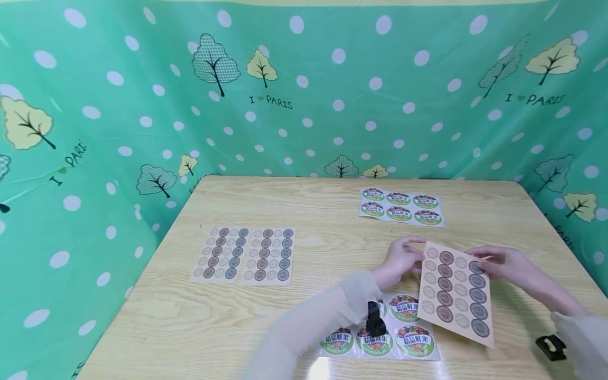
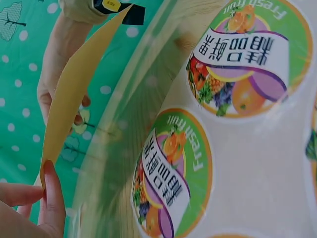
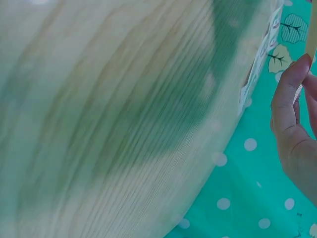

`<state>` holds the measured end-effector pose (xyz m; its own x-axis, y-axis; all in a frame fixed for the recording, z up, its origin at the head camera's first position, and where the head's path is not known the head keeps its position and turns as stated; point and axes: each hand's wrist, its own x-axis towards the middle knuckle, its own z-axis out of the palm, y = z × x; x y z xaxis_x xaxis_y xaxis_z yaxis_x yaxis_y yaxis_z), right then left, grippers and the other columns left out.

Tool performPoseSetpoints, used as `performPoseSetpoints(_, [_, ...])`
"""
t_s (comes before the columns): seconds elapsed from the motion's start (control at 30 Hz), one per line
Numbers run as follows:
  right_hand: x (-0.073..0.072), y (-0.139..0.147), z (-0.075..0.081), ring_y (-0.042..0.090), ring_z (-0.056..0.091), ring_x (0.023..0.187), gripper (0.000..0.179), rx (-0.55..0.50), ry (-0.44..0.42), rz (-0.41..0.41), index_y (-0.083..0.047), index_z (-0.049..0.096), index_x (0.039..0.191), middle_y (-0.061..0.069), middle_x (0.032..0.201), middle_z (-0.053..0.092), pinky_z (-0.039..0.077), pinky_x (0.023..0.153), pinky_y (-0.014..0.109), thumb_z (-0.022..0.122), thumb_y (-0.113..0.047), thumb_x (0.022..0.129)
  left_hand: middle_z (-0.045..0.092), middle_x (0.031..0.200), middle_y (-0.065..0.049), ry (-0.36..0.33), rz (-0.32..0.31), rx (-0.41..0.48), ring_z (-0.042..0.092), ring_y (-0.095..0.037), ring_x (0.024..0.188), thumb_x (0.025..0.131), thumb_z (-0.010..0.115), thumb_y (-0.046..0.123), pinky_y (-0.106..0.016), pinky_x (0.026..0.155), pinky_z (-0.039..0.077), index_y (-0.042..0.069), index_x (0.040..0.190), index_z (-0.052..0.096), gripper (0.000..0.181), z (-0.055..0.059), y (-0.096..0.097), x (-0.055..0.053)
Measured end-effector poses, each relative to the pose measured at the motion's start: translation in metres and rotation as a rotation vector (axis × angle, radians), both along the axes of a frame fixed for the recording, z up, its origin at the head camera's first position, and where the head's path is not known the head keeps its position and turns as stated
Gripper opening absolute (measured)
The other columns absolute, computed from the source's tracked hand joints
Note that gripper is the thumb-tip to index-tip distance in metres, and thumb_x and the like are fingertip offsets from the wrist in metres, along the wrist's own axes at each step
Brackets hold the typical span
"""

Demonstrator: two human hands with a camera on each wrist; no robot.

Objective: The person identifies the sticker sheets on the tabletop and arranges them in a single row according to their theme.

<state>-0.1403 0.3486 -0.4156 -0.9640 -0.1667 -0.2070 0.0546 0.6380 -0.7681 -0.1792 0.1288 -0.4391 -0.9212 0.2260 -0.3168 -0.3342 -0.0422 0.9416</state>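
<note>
Tan paper, printed with rows of pale, brown and dark grey round stickers, forms the sheet [image 1: 456,293] held up over the table [image 1: 157,327], its upper edges pinched by both hands. With that sheet taken as the clock's centre, its edge is gripped at 10 o'clock by the left hand [image 1: 399,261] and at 2 o'clock by the right hand [image 1: 508,264], whose fingertips partly cover the top dark sticker. At 8 o'clock a fruit-label sheet [image 1: 393,327] is laid flat, overlapped in the head view by the held sheet's lower corner; whether the two are touching cannot be told. Another fruit-label sheet [image 1: 400,207] is seen at 11 o'clock, and two matching tan sheets [image 1: 218,255] [image 1: 268,257] are laid side by side at 9.

A bow is shown in the paper from the left wrist, so a crease could be caused by the hands being brought closer together. The sheet could be dropped askew if either edge pinch were loosened. The nearer labels could be dragged by the left sleeve [image 1: 304,322], which is stretched across them.
</note>
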Motion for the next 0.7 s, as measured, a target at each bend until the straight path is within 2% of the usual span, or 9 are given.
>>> performPoseSetpoints(0.3, [-0.015, -0.023, 0.004, 0.007, 0.061, 0.077, 0.043, -0.028, -0.031, 0.016, 0.012, 0.042, 0.122, 0.026, 0.107, 0.055, 0.053, 0.065, 0.028, 0.049, -0.014, 0.089, 0.059, 0.071, -0.004, -0.004, 0.042, -0.006, 0.058, -0.018, 0.059, 0.074, 0.057, -0.012, -0.028, 0.049, 0.053, 0.016, 0.095, 0.065, 0.036, -0.001, -0.024, -0.008])
performPoseSetpoints(0.53, [-0.028, -0.041, 0.001, 0.008, 0.061, 0.077, 0.039, -0.092, -0.025, 0.036, 0.012, 0.044, 0.121, 0.029, 0.11, 0.052, 0.053, 0.065, 0.028, 0.049, -0.008, 0.088, 0.06, 0.073, -0.005, 0.007, 0.079, -0.032, 0.056, -0.014, 0.056, 0.073, 0.058, -0.011, -0.023, 0.045, 0.05, 0.015, 0.096, 0.065, 0.036, -0.003, -0.043, -0.016])
performPoseSetpoints(0.7, [-0.037, -0.054, 0.002, 0.009, 0.061, 0.077, 0.041, -0.113, -0.039, 0.047, 0.012, 0.044, 0.121, 0.027, 0.109, 0.054, 0.053, 0.067, 0.027, 0.051, -0.011, 0.088, 0.061, 0.073, -0.003, 0.011, 0.087, -0.04, 0.055, -0.013, 0.054, 0.074, 0.058, -0.01, -0.02, 0.042, 0.048, 0.015, 0.097, 0.065, 0.035, -0.004, -0.057, -0.021])
